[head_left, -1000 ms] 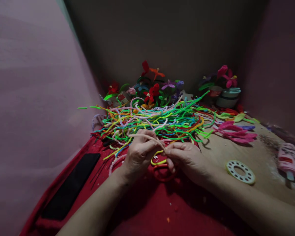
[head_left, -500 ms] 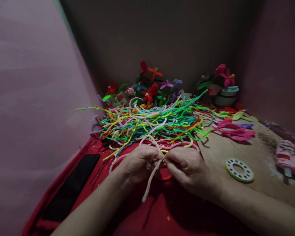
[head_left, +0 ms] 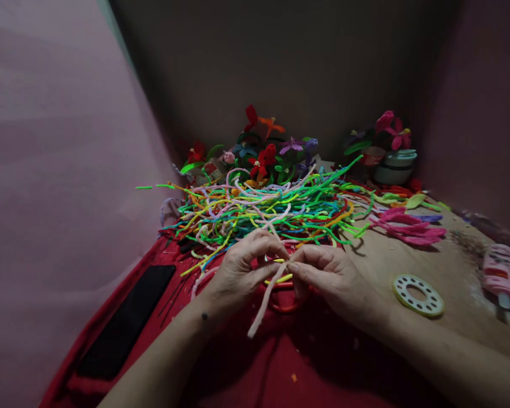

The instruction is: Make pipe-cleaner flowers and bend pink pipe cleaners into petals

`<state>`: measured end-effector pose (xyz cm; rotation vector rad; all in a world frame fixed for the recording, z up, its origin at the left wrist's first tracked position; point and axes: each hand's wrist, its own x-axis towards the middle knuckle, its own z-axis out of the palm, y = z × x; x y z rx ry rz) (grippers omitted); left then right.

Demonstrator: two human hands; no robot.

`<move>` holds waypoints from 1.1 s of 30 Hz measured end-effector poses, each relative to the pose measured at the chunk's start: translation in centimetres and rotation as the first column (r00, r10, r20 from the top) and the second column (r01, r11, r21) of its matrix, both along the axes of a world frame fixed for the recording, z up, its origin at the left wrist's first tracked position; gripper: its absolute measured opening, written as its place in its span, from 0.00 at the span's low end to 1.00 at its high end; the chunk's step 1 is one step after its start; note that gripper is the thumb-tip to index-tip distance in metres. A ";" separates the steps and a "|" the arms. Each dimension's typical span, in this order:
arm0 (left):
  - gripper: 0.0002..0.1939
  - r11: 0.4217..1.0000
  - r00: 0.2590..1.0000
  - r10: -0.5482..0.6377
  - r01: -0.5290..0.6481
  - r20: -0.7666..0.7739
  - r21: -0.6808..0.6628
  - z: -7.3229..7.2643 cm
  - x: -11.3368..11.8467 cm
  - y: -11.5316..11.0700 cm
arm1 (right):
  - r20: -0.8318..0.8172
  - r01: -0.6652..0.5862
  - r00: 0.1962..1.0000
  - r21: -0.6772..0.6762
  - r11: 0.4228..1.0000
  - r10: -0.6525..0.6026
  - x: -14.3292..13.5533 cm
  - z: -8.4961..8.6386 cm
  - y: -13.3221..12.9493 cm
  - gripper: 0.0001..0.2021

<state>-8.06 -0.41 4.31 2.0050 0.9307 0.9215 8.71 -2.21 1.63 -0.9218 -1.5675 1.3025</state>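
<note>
Both hands meet above the red cloth, pinching pale pink pipe cleaners [head_left: 265, 303] where they cross. My left hand [head_left: 249, 266] has thumb and forefinger closed near the crossing, with its other fingers curled behind. Facing it, my right hand [head_left: 327, 275] pinches the same spot between thumb and forefinger. One pink end hangs down toward me, and another sticks up behind the fingers. Just below the hands lie scissors with red and yellow handles [head_left: 285, 306], partly hidden. A big heap of coloured pipe cleaners [head_left: 272, 204] spreads directly behind.
A black phone [head_left: 127, 320] lies on the red cloth [head_left: 238, 374] at left. To the right are a round holed disc [head_left: 418, 295], pink pipe-cleaner petals [head_left: 408, 226] and a pink glue gun [head_left: 504, 275]. Pipe-cleaner flowers [head_left: 263, 161] and a lidded pot [head_left: 395, 167] stand at the back.
My left hand has turned and its fingers have opened out from a tighter curl. Both hands have risen slightly, still at the pink crossing. The view has shifted a little.
</note>
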 end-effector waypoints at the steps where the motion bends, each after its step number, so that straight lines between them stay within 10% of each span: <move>1: 0.02 1.000 1.000 0.008 -0.007 -0.015 0.025 0.0 0.0 0.0 | 0.007 0.001 1.000 0.007 1.000 -0.001 0.0 0.0 0.0 0.12; 5: 0.08 0.993 1.000 -0.001 0.002 0.010 -0.117 -0.4 0.2 0.0 | 0.132 0.057 0.987 0.242 0.969 -0.091 -0.1 -0.3 -0.5 0.10; 11: 0.13 0.836 0.986 0.008 0.085 0.166 -0.542 -1.0 0.9 -0.1 | 0.227 0.111 0.931 0.573 0.812 -0.287 -0.2 -0.7 -1.0 0.09; 17: 0.13 0.927 0.996 0.085 -0.068 0.030 -0.368 -0.8 0.6 0.2 | 0.101 0.068 0.992 0.127 0.990 -0.081 -0.4 -0.7 0.0 0.10; 22: 0.13 0.919 0.986 0.154 -0.121 0.059 -0.375 -1.0 -0.2 1.1 | -0.151 -0.139 0.984 -0.279 0.950 0.099 -0.3 -0.6 0.6 0.15; 33: 0.13 0.901 0.978 0.203 -0.168 0.046 -0.400 -1.1 0.0 0.9 | -0.074 0.042 0.995 -0.257 0.966 -0.063 -1.2 -1.0 0.3 0.15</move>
